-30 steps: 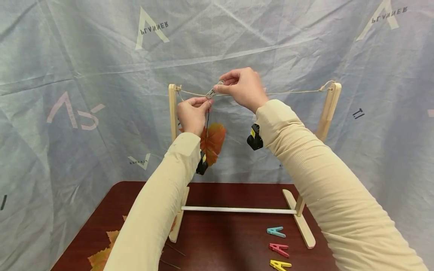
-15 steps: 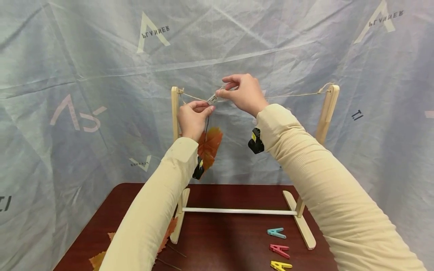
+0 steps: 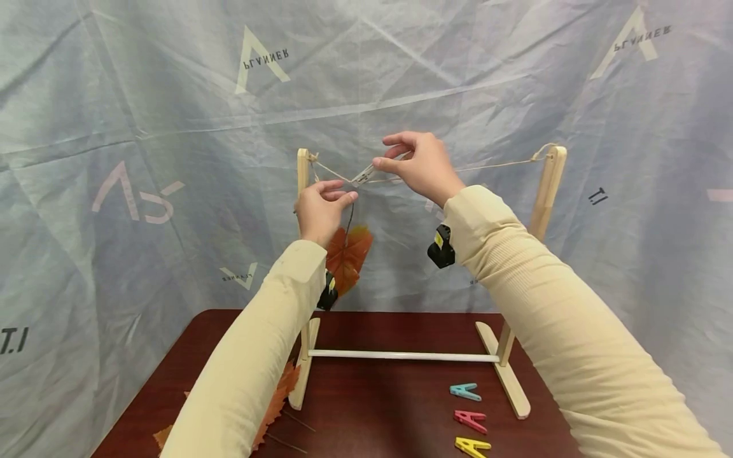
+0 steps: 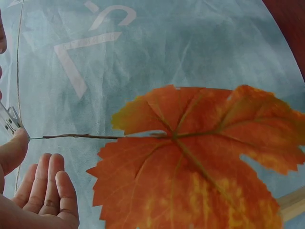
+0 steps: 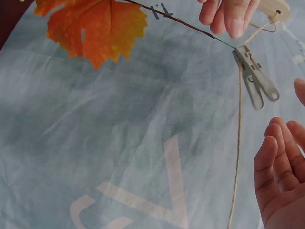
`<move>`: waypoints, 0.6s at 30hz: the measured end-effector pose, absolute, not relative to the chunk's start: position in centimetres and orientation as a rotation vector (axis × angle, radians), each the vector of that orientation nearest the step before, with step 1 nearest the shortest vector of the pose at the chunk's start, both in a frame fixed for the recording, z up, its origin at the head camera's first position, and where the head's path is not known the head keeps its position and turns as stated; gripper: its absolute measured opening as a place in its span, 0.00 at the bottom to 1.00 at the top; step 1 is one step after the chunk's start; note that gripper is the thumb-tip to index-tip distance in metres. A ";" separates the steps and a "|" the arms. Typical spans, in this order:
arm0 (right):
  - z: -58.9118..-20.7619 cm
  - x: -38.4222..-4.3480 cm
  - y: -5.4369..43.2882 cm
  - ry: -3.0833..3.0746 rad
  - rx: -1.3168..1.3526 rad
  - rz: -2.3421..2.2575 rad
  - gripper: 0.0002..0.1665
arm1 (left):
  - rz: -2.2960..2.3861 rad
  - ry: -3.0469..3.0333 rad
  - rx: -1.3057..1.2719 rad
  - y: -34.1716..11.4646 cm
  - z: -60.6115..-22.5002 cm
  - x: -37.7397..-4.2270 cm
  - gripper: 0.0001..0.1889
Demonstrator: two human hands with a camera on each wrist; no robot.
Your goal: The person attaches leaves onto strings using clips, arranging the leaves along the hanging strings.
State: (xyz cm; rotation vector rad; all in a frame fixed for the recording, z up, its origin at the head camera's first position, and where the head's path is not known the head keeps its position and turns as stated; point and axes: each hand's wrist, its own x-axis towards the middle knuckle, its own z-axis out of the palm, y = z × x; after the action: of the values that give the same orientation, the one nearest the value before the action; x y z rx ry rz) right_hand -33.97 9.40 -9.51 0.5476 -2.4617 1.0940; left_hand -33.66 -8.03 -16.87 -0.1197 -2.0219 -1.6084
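A grey clothespin [image 5: 257, 76] sits on the string [image 5: 238, 143] of the wooden frame, its jaws closed over the tip of a thin stem. From that stem hangs an orange artificial leaf [image 4: 205, 157], seen partly behind the left wrist in the head view. My left hand [image 3: 322, 210] is just below the clothespin, thumb and fingers apart beside the stem. To the right, my right hand [image 3: 420, 165] has its fingers spread loosely; in the right wrist view a gap separates it from the clothespin's handles.
Blue [image 3: 465, 391], red [image 3: 471, 420] and yellow [image 3: 472, 446] clothespins lie on the dark red table [image 3: 378, 407]. More artificial leaves [image 3: 277, 401] with stems lie at the left, partly under my left sleeve. The frame's posts [image 3: 546, 191] stand on either side, joined low by a white rod [image 3: 401, 355].
Both hands have loosened: the left from the stem, the right from the grey clothespin, drawing slightly away right. The clothespin and leaf stay on the string, which now dips there.
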 end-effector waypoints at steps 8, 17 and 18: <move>-10.7 -33.0 10.5 -2.370 0.512 1.152 0.30 | -1.585 -2.043 -0.120 -8.1 -17.0 -32.6 0.21; -12.0 -31.6 11.7 -2.260 0.466 1.196 0.27 | -1.580 -1.933 -0.152 -8.3 -17.3 -31.2 0.17; -12.1 -31.6 11.9 -2.254 0.463 1.202 0.27 | -1.586 -1.918 -0.160 -8.4 -17.3 -31.0 0.17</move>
State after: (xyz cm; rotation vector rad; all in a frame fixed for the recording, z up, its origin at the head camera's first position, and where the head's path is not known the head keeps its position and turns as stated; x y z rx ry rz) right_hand -31.56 11.89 -12.11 0.4634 -2.2536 1.2020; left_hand -31.03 -8.35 -17.32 -0.1601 -1.9177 -1.5855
